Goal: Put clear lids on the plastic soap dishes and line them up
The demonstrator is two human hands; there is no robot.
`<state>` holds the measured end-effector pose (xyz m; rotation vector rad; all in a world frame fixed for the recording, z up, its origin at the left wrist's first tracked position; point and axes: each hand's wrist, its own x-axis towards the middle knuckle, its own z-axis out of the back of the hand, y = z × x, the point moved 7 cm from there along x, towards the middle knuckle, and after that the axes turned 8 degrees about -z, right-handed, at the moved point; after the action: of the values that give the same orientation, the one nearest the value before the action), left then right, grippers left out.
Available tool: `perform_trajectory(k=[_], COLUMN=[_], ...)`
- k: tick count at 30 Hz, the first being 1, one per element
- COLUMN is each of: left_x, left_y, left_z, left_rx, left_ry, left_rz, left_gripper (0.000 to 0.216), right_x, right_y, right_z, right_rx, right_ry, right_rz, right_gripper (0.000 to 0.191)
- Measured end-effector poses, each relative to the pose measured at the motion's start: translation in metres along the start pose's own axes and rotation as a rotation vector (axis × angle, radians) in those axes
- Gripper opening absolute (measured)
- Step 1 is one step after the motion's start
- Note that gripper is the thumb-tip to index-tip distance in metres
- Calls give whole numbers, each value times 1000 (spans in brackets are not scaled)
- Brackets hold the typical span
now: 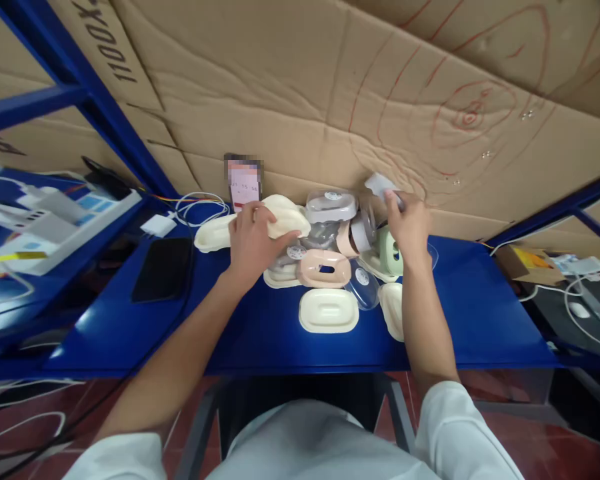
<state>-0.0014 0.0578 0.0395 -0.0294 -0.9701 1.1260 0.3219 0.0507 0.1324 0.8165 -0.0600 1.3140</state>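
And here's the left hand (255,241), thumb and fingers gripping a cream tray (286,215), beyond and to the left of our landmark, the pink slotted piece (325,269). Over to the right hand (409,223): up beyond and right of the landmark, it's got a pale grey piece (380,185) pinched between thumb and fingers, exact shape too blurred to call!

Close in around that pink slotted piece now: a clear cover (331,207) behind it, an oval clear lid (364,285) just beside it on the right, a single cream dish (329,311) right in front. A green piece (390,250) sits farther right, partly hidden by the right arm. Out well to the landmark's left, a black phone (161,270) lies flat on the blue table (480,307); behind everything, a cardboard wall (280,87).
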Motion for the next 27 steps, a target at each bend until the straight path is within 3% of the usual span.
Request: perform_trajectory(k=[4, 10, 16, 18, 20, 24, 27], left_x=[-5, -2, -6, -8, -9, -16, -37], left_y=[-15, -6, -6, -13, -26, -67, -108], left_z=[3, 6, 2, 1, 1, 4, 2], left_rx=[219, 226, 210, 196, 187, 161, 127], left_ry=[110, 136, 71, 46, 23, 1, 48], left_rz=[15, 32, -35, -81, -169, -451, -726], left_gripper=[51, 59, 55, 53, 51, 34, 22], right_x=[5, 3, 7, 10, 12, -10, -47], right_y=[-29, -24, -43, -43, -35, 8, 57], right_z=[-17, -28, -20, -11, 7, 59, 90], right_rx=[-236, -187, -179, -151, -108, 52, 250], right_ry=[171, 336, 400, 353, 220, -40, 74], right_rz=[-197, -139, -147, -118, -65, 116, 362], right_gripper=[64, 75, 65, 62, 63, 61, 43])
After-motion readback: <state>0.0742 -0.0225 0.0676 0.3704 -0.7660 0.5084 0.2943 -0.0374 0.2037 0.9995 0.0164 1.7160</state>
